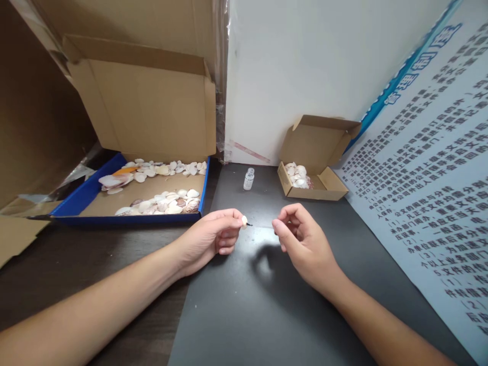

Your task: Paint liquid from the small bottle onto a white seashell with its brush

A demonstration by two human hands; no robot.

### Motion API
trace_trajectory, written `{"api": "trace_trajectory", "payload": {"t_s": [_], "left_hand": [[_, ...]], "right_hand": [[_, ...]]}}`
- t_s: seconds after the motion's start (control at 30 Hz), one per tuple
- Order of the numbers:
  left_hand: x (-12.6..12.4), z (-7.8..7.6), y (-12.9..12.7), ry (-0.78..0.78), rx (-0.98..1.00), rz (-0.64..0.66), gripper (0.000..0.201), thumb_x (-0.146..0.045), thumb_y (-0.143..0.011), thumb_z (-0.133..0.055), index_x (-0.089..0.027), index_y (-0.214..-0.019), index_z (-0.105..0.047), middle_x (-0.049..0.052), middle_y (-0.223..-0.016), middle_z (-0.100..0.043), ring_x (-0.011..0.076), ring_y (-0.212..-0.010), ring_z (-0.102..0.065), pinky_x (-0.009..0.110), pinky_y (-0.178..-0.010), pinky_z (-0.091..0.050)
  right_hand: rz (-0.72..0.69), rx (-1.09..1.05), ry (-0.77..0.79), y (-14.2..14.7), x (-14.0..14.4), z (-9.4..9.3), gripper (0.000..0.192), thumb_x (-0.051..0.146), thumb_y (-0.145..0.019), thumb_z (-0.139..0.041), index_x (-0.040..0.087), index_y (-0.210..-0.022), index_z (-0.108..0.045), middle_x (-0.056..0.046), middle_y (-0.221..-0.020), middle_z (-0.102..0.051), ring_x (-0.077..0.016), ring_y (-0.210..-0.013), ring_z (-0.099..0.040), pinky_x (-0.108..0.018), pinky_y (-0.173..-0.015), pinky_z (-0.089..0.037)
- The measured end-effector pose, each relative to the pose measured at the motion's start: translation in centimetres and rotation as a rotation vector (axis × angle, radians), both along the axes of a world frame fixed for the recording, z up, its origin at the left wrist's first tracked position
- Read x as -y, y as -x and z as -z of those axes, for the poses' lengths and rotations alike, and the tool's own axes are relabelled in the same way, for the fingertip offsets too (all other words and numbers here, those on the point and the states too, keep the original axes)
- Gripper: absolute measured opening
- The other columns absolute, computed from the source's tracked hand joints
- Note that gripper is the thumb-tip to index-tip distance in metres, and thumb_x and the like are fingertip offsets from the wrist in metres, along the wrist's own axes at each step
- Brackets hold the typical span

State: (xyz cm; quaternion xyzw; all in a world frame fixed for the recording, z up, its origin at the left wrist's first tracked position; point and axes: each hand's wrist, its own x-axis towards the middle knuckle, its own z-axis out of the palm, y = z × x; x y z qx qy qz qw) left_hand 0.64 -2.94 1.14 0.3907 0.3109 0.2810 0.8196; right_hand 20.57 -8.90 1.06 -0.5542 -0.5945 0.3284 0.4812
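1. Head view: left hand [213, 239] pinching a small pale shell [244, 220] at fingertip height, kept steady above the dark worktop [244, 305].
2. Right hand [301, 239] curled loosely, grip contents impossible to tell.
3. Behind: small glass bottle [248, 179], shell trays.

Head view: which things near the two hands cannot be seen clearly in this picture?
- The tiny dark tip held by the left hand: too small to identify; the fingers cover the rest.
- The right hand: curled fingers hide whether it holds anything.
- The small bottle: too small to tell its contents.
- The small cardboard box: its front wall hides most of the shells inside.
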Motion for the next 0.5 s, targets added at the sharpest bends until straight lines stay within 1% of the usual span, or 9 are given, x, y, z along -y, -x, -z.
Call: {"api": "trace_trajectory", "payload": {"t_s": [0.07, 0.2, 0.33, 0.43, 0.5], "left_hand": [[-0.04, 0.07, 0.05, -0.003, 0.006, 0.001, 0.015, -0.024, -0.082, -0.068, -0.017, -0.077, -0.056, -0.008, -0.059, -0.025, 0.0068, -0.051, -0.017, 0.02, -0.046, -0.017], [-0.12, 0.18, 0.11, -0.001, 0.018, 0.007, 0.016, -0.024, -0.083, -0.067, -0.017, -0.076, -0.055, -0.008, -0.059, -0.025, 0.0073, -0.051, -0.018, 0.021, -0.046, -0.017], [-0.12, 0.26, 0.1, -0.007, 0.018, 0.022, 0.012, -0.024, -0.086, -0.065, -0.017, -0.08, -0.057, -0.008, -0.06, -0.024, 0.0073, -0.051, -0.017, 0.021, -0.046, -0.017], [-0.1, 0.34, 0.09, 0.002, 0.029, 0.018, 0.014, -0.025, -0.086, -0.066, -0.018, -0.08, -0.056, -0.008, -0.06, -0.024, 0.0073, -0.052, -0.017, 0.021, -0.046, -0.017], [-0.11, 0.39, 0.07, 0.001, 0.034, 0.02, 0.015, -0.025, -0.086, -0.067, -0.018, -0.08, -0.055, -0.008, -0.06, -0.024, 0.0073, -0.052, -0.017, 0.021, -0.046, -0.017]], "right_hand": [[0.012, 0.026, -0.006, 0.06, -0.07, -0.02, 0.017, 0.034, -0.092, -0.06, 0.023, -0.086, -0.048, 0.007, -0.066, -0.046, -0.0097, -0.054, -0.045, -0.025, -0.053, -0.037], [-0.028, -0.064, 0.034, 0.14, -0.11, -0.06, 0.02, 0.039, -0.095, -0.054, 0.023, -0.085, -0.047, 0.007, -0.069, -0.049, -0.0086, -0.049, -0.047, -0.025, -0.049, -0.038], [-0.005, 0.028, 0.022, 0.04, 0.0, 0.0, 0.019, 0.036, -0.092, -0.06, 0.023, -0.086, -0.048, 0.007, -0.067, -0.048, -0.01, -0.053, -0.047, -0.025, -0.051, -0.038], [-0.047, -0.042, 0.029, -0.03, 0.04, 0.06, 0.02, 0.038, -0.096, -0.054, 0.023, -0.085, -0.046, 0.006, -0.068, -0.048, -0.0092, -0.051, -0.048, -0.025, -0.051, -0.038], [-0.045, -0.021, 0.025, -0.05, 0.0, 0.1, 0.018, 0.037, -0.095, -0.055, 0.023, -0.086, -0.047, 0.006, -0.069, -0.048, -0.0093, -0.052, -0.047, -0.025, -0.051, -0.037]]}}
